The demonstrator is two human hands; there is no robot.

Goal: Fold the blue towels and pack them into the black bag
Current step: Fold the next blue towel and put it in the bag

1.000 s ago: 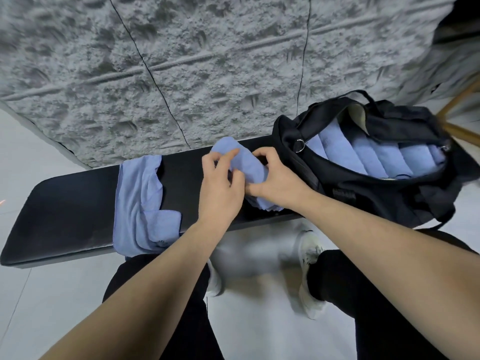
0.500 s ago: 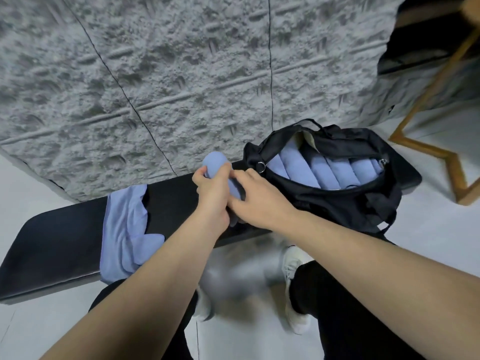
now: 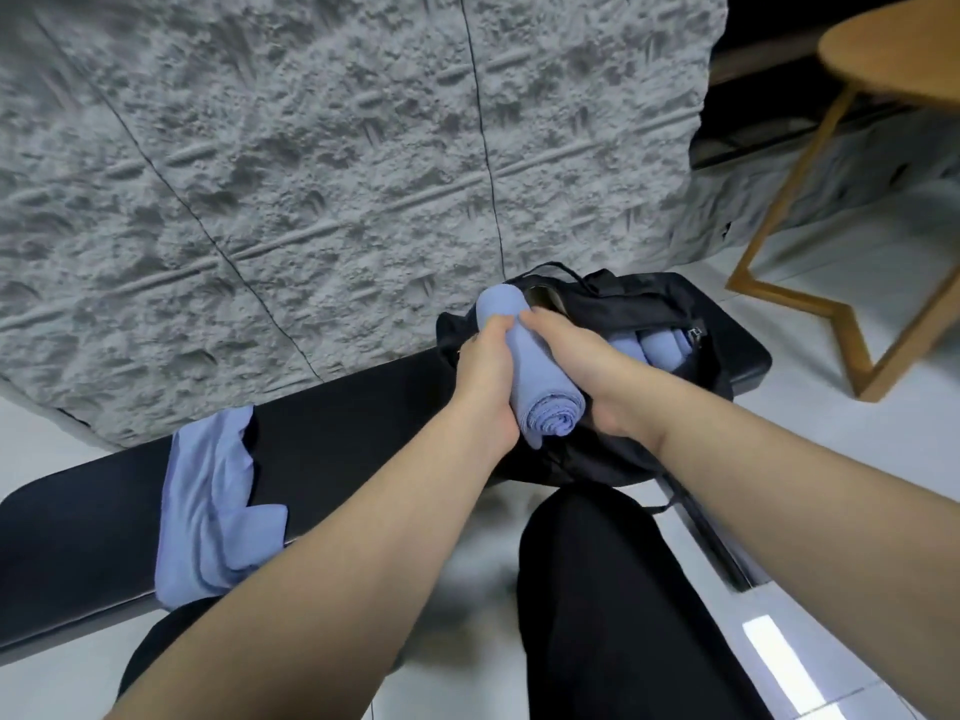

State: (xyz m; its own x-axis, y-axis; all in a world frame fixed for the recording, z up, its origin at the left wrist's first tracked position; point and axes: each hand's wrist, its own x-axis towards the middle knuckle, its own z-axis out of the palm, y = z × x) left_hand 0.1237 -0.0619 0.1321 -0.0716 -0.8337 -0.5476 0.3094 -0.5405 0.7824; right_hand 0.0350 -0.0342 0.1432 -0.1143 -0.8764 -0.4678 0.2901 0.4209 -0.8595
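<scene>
A long black padded bench (image 3: 332, 433) stands on a pale tiled floor (image 3: 857, 283) against a rough grey textured wall (image 3: 311, 174); a wooden side table (image 3: 883, 59) with angled legs stands to the right. The black bag (image 3: 649, 304) sits open at the bench's right end, with rolled blue towels (image 3: 660, 348) packed side by side inside. A rolled towel (image 3: 530, 371) is held between both hands over the bag's near left rim, its long axis running from the near spiral end, which faces the camera, up and away toward the wall. The left hand (image 3: 485, 376) wraps its fingers round the roll's left side; the right hand (image 3: 582, 361) curls round its right side, fingertips meeting near the far end. Loose unfolded blue towels (image 3: 208, 506) lie draped across the bench's left part, hanging over the front edge. Compared with half a second earlier, the roll has been carried from the bench surface beside the bag to above the bag's opening, and its spiral end is now exposed.
</scene>
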